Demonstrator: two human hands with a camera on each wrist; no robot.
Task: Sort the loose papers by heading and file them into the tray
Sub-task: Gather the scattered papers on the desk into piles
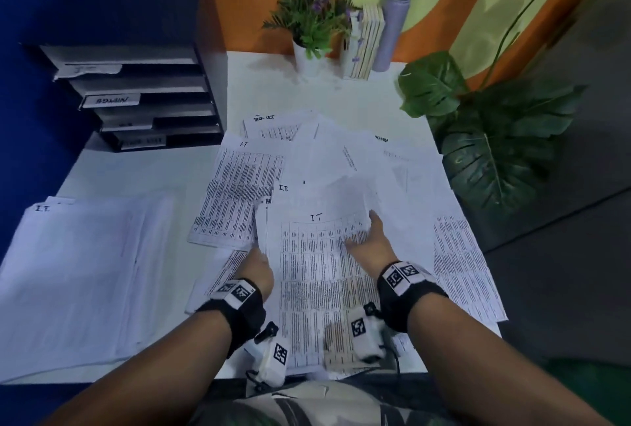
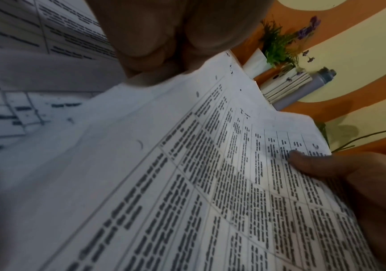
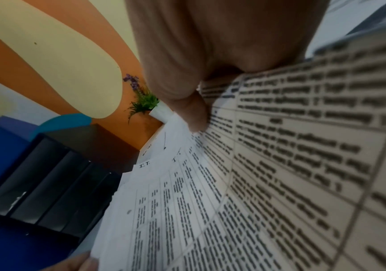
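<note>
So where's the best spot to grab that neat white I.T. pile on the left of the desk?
Take the white I.T. paper stack by its bare right long edge, coming from the right; it lies flat with that edge nearest the hands.

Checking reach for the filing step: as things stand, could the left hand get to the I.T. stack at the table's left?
Probably yes, once freed. The left hand grips the held I.T. sheet; the I.T. stack lies uncovered on its own side, with nothing standing between.

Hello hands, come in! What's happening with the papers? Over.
Left hand and right hand both grip one I.T. sheet. Loose papers cover the desk. Tray clear to reach.
</note>
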